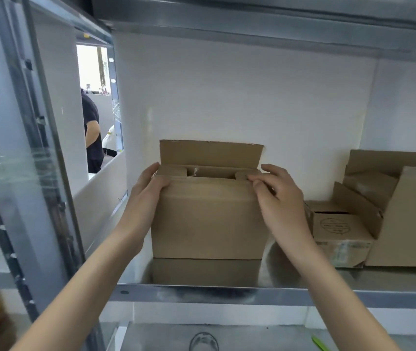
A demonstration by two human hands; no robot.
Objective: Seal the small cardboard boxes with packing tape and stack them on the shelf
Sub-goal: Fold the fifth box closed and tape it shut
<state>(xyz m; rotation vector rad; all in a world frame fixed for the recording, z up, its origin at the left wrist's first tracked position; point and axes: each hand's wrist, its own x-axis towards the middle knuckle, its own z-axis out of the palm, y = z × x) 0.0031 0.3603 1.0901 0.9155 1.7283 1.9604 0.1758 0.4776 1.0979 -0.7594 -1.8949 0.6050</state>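
With the box (208, 219) standing on the metal shelf (227, 292), close to the near edge and left of middle, a hand at each top corner. Far flap upright against the white wall (227, 92); side flaps folded in; near flap seemingly not yet down over them; no tape visible on top. Left hand (148, 188) wrapped round the upper left corner, thumb across the near face, fingers (151, 171) curled over the left side. Right hand (275, 191) at the upper right corner, fingertips bent onto the folded-in side flap and the top edge, grasping the corner lightly rather than clamped on it. Best handled, as a judgement, by pressing both side flaps flat first, then bringing the far flap forward so that the seam met squarely, since thin cardboard would spring back if let go early. Worth keeping the box pushed away from the shelf lip, to avoid tipping it off while pressing down. To the right, well apart, two other open boxes (379, 219) crowded together, one small (338, 229). Whether anything lay inside the held box: impossible to tell.
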